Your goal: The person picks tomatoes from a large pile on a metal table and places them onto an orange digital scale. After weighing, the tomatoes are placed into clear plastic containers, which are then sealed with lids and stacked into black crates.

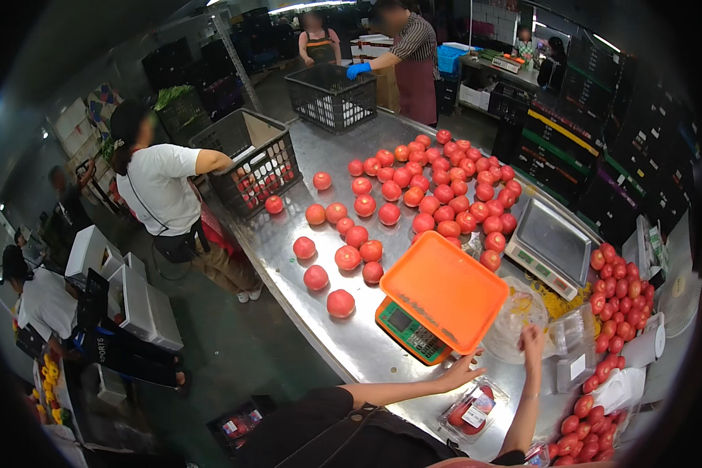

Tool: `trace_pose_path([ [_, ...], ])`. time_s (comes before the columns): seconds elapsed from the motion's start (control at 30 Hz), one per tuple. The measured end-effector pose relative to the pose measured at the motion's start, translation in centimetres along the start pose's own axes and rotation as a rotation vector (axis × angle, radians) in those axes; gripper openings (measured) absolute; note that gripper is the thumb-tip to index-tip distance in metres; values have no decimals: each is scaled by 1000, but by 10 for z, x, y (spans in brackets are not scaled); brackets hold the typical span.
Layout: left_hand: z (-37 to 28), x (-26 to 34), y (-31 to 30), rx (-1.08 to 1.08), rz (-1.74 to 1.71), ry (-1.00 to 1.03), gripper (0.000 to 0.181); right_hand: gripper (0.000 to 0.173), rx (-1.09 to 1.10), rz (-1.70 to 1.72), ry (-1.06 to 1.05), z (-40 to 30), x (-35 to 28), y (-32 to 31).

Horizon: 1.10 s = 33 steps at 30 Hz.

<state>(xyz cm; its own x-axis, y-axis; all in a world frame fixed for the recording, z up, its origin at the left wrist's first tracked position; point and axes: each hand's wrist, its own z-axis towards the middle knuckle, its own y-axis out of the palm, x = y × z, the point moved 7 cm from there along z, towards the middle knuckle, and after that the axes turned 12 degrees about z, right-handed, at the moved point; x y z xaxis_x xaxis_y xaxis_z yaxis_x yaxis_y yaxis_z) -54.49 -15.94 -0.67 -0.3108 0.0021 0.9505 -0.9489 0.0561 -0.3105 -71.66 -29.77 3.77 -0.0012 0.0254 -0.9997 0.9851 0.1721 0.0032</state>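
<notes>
My left hand [463, 372] hovers by the lower edge of the scale's orange tray [444, 286], fingers spread and holding nothing that I can see. Below it lies a clear plastic clamshell [474, 409] of tomatoes with a white label. My right hand [531, 342] is over the edge of a translucent plastic bag [512, 319] that holds yellow bands; its fingers are curled, and whether they grip anything cannot be made out. The tray sits on a green and orange digital scale [412, 330]. Loose tomatoes [365, 205] spread over the metal table beyond it.
A second scale [550, 240] stands at the right, near yellow rubber bands [553, 301], clear empty clamshells [573, 336] and piled tomatoes [620, 286]. Black crates [257, 169] stand on the table's far left; a co-worker [164, 175] reaches into one. Another person in blue gloves [415, 58] handles a crate.
</notes>
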Motion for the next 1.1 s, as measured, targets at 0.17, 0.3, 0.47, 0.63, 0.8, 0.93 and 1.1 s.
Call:
trace_pose_path([
  [0.17,-21,39,-2,-197,-301,124,52,15,-246,135,313,-127,-10,59],
  [0.3,-36,24,26,-539,-665,-92,20,23,-196,292,360,-165,4,56],
  [0.47,-48,47,-7,-752,-261,-3,49,37,-203,-830,-116,-190,-37,24],
  [0.63,-24,35,-31,-520,839,428,42,24,-208,-1165,-183,-183,-47,-23],
  [0.8,1,-4,14,-716,792,294,80,39,-224,-823,318,-168,39,-79],
  [0.93,-1,-90,38,-818,613,128,90,42,-231,-527,420,-168,98,-65],
  [1.1,-60,-35,37,-1010,80,-289,84,48,-183,-566,167,-202,117,-63],
])
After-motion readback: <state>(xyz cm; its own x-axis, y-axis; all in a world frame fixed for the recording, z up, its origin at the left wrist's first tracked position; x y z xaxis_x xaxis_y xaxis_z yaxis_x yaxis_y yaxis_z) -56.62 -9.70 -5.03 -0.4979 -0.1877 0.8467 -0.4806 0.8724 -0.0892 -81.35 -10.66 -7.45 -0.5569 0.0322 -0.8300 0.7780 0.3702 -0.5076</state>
